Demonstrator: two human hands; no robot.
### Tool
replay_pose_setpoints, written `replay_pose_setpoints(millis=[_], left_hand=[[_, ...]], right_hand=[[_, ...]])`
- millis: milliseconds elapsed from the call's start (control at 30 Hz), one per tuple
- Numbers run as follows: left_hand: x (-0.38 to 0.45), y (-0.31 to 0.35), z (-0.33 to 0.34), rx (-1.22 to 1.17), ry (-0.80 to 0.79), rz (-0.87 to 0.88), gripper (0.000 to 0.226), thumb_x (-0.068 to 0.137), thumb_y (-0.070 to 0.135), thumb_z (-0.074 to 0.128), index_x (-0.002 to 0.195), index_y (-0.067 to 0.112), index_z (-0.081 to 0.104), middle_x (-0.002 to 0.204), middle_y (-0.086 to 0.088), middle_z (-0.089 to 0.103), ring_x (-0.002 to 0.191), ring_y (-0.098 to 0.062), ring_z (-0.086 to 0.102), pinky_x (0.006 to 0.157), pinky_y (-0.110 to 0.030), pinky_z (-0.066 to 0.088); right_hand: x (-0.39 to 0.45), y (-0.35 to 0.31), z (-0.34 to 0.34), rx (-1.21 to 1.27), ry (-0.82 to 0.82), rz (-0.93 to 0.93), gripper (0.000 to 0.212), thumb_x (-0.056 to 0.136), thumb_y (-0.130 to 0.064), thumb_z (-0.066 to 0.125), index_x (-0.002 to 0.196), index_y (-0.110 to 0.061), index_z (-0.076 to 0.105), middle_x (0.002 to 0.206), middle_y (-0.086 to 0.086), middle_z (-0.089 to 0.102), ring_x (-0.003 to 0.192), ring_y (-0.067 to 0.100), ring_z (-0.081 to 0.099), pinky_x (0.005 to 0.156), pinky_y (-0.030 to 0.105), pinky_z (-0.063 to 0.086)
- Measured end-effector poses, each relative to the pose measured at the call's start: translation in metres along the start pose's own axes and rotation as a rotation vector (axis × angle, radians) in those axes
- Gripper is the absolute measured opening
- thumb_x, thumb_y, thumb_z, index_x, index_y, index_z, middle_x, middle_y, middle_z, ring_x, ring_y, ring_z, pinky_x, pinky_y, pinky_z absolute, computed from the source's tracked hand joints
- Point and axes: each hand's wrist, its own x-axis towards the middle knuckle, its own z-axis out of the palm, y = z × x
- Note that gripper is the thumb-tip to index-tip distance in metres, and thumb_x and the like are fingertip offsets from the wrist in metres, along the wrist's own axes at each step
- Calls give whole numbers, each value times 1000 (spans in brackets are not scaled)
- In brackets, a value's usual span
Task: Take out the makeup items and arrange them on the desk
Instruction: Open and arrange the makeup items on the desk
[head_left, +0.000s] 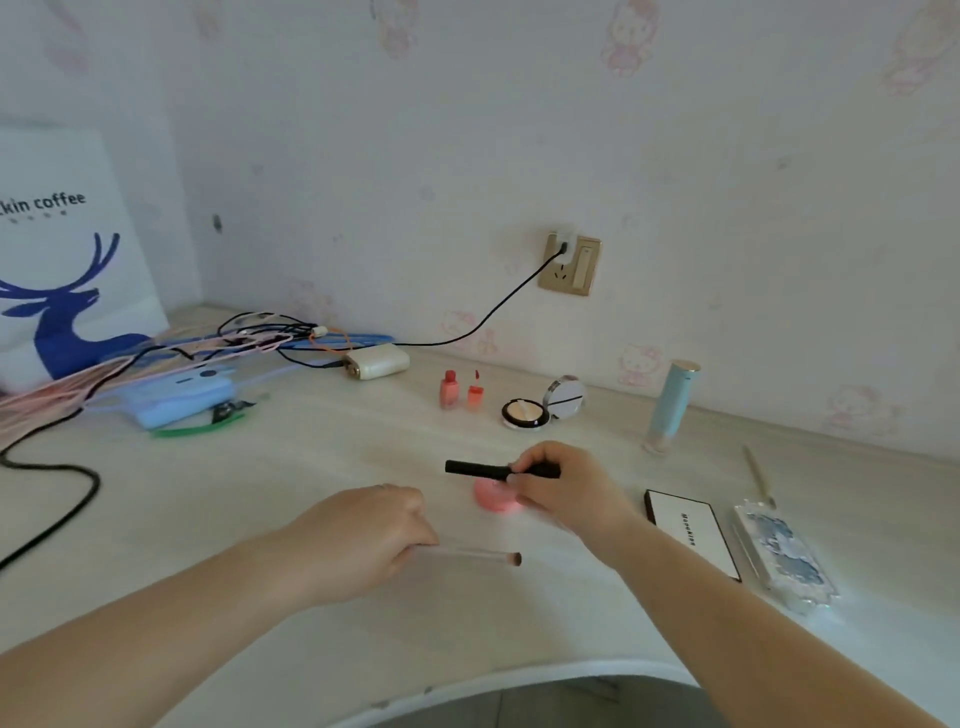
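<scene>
Slim black plastic makeup tube (498, 470), centre of frame: pinched mid-length by right hand (563, 488), lying level just above round pink compact (493, 498). Judged light, rigid, smooth and prone to roll; hold at middle. Clear-handled small makeup brush (467, 555), lower centre: gripped at handle end by left hand (363, 535); light, bristles soft. Pale wooden desk (311, 493): open room left of centre; curved front edge close below; black-edged white palette (693, 532) near at right.
</scene>
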Motion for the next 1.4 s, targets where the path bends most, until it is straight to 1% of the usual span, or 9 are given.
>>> replay_pose_setpoints(millis=[100,200,300,433,533,800,1133,1267,1400], left_hand=[[-7,-9,12,4,-19,10,55,83,37,17,106,24,65,100,-2,56,100,-22,54,80,-33,47],[-8,-13,17,-14,-8,-18,31,94,25,39,111,25,65,106,-4,55,103,-23,52,83,-33,45],[-7,-17,21,-53,57,-17,28,94,21,47,114,25,65,104,-6,55,100,-27,53,79,-32,44],[-6,-24,27,-130,121,-55,29,93,24,48,116,26,65,104,-4,55,101,-24,53,79,-27,40],[-5,-28,30,-177,131,-84,27,94,27,50,118,29,64,108,1,55,104,-15,52,79,-21,35],[-3,-34,33,-242,143,-98,26,93,23,52,113,29,66,97,8,49,97,-9,52,67,-5,26],[-2,-32,37,-236,164,-104,28,94,20,49,116,31,63,106,6,54,102,-10,51,70,-4,26],[-3,-33,33,-251,163,-124,27,92,20,52,116,29,63,108,6,56,104,-11,53,81,-19,38],[-3,-34,24,-276,162,-156,29,90,20,55,116,30,63,98,18,49,98,-4,54,86,-21,43]], right_hand=[[-2,3,32,-51,-78,-46,23,77,-10,72,66,-29,66,82,3,66,73,15,59,75,31,53],[-2,6,51,-226,-83,-138,25,78,-12,71,68,-33,61,95,3,62,78,8,54,65,9,43],[-1,6,60,-316,-83,-187,28,79,-14,69,68,-37,58,103,5,57,78,9,54,61,23,49],[6,8,64,-412,-54,-204,20,80,-15,67,77,-33,59,95,-5,58,76,15,57,56,18,47],[6,13,65,-488,-75,-203,13,82,-20,66,92,-28,63,81,-19,53,81,9,55,62,13,42],[4,17,64,-557,-40,-223,18,83,-23,65,101,-25,64,86,-16,55,86,7,53,75,21,46],[3,20,61,-553,-49,-238,24,84,-21,63,108,-26,64,95,-13,61,90,6,54,77,17,41],[0,24,56,-506,-40,-252,39,83,-21,66,121,-27,58,116,-11,62,107,5,57,89,17,43],[-4,25,41,-474,0,-278,40,82,-20,69,120,-26,58,110,-12,61,100,3,57,90,19,45]])
